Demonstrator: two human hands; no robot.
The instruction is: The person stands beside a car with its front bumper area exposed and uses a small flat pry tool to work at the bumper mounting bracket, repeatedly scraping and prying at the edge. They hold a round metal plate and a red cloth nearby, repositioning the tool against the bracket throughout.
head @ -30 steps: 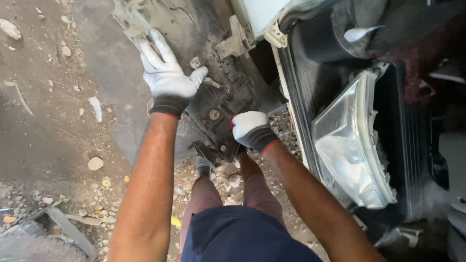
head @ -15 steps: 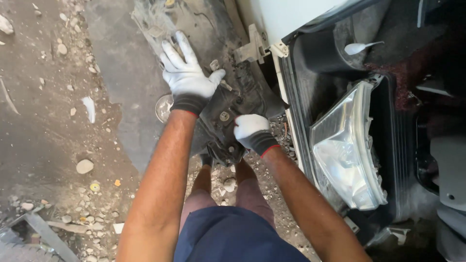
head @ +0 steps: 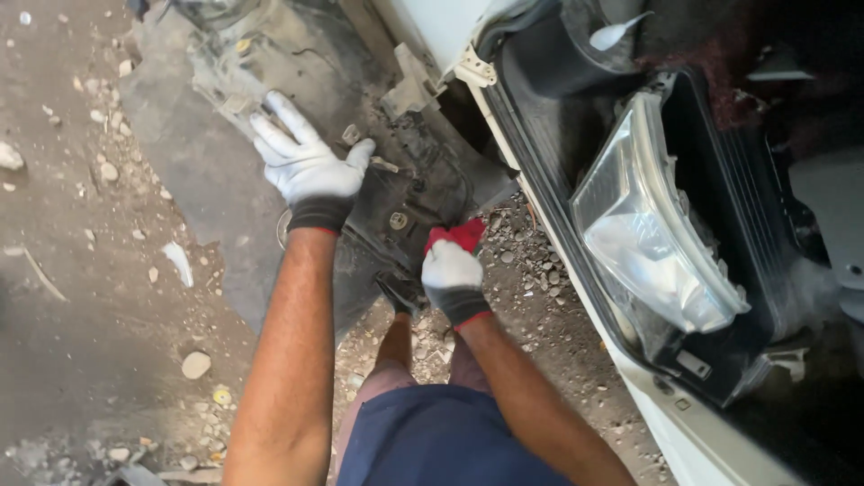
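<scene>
Below, left hand (head: 309,171) flat, splayed on dusty black car part (head: 423,193); right hand (head: 453,270) clenched on its edge.

The right hand (head: 453,270) hides its fingertips against the black car part (head: 423,184); the headlight (head: 652,234) sits partly behind trim.

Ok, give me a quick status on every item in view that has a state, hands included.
Left hand: gloved, fingers spread, pressed flat on the dirty black car panel.
Right hand: gloved, closed on the panel's lower edge.
Dirty black car panel: lying on the gravel ground, detached, coated in dust.
Headlight: lens intact, hazy, seated in the white car body.
</scene>
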